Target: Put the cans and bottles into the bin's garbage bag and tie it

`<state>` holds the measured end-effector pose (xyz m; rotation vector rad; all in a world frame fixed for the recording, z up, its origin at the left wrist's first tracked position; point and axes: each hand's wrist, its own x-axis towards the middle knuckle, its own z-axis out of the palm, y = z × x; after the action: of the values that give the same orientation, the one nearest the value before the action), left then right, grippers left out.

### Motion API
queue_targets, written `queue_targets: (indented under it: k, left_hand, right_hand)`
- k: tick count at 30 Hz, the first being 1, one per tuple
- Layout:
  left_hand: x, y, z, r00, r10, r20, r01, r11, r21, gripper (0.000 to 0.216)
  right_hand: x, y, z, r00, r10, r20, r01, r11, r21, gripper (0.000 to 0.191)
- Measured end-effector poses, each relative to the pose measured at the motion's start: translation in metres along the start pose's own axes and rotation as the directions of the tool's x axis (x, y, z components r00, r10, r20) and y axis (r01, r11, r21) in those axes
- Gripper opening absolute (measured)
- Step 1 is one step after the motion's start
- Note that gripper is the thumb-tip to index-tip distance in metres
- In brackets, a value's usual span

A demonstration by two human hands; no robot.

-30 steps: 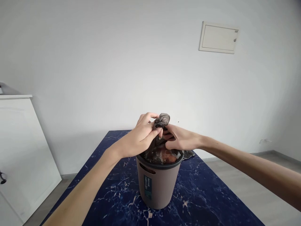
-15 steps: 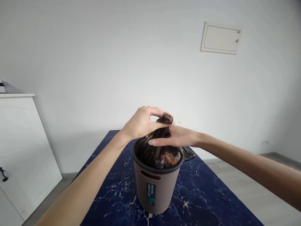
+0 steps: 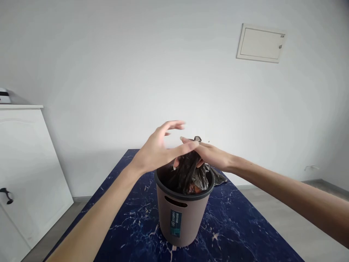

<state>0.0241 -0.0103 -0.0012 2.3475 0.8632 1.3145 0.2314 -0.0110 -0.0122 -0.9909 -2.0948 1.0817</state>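
A pinkish-beige trash can [image 3: 185,222] with a dark rim and a teal label stands upright on the table. Inside it is a black plastic garbage bag [image 3: 188,171], its gathered neck rising above the rim; something orange-brown shows through the thin film. My right hand [image 3: 209,153] grips the bag's neck from the right, with a small tip of plastic sticking up over it. My left hand [image 3: 158,149] is beside the neck with fingers spread, slightly blurred; its thumb reaches across to the right hand.
The blue marble-patterned table [image 3: 131,225] carries the can. Another piece of black plastic [image 3: 218,177] lies behind the can on the right. A white cabinet [image 3: 29,163] stands at left, and a wall panel [image 3: 260,43] hangs at upper right.
My left hand has opened and let go of the top of the bag's neck, drawing slightly left. My right hand has closed around the neck. The view has shifted slightly.
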Motion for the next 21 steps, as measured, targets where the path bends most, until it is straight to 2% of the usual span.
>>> queue_targets:
  k: [2,4,7,10,13,16,19,21]
  left_hand:
    - [-0.020,-0.012,0.001,0.990,-0.118,-0.075,0.114,0.992,-0.060,0.054]
    - [-0.035,-0.021,0.006,0.983,-0.184,-0.028,0.182,0.981,-0.067,0.053]
    - [-0.045,-0.023,0.020,0.980,-0.171,0.101,0.171,0.985,0.009,0.051]
    - [-0.046,-0.017,0.036,0.978,-0.143,0.153,0.131,0.988,0.086,0.045]
    - [-0.045,-0.014,0.047,0.983,-0.123,0.134,0.109,0.988,0.106,0.038]
    - [-0.045,-0.017,0.050,0.989,-0.110,0.097,0.105,0.993,0.061,0.035]
    - [-0.047,-0.020,0.046,0.991,-0.132,0.025,0.134,0.988,-0.074,0.031]
    - [-0.047,-0.022,0.043,0.981,-0.192,-0.029,0.182,0.961,-0.207,0.030]
  right_hand:
    - [-0.001,-0.002,0.001,0.993,0.070,-0.091,-0.069,0.997,0.018,0.063]
    - [-0.001,-0.004,0.003,0.983,0.104,-0.148,-0.102,0.995,0.023,0.064]
    - [-0.001,-0.007,0.007,0.968,0.131,-0.214,-0.132,0.991,0.012,0.066]
    - [-0.003,-0.007,0.011,0.962,0.131,-0.238,-0.129,0.991,0.023,0.066]
    - [-0.004,-0.005,0.014,0.973,0.071,-0.221,-0.062,0.997,0.044,0.066]
    - [-0.006,-0.003,0.012,0.972,0.032,-0.234,-0.022,0.999,0.043,0.066]
    - [-0.011,-0.002,0.004,0.990,-0.067,-0.122,0.068,0.998,0.008,0.055]
    - [-0.015,0.000,-0.004,0.991,-0.130,-0.032,0.130,0.992,-0.004,0.047]
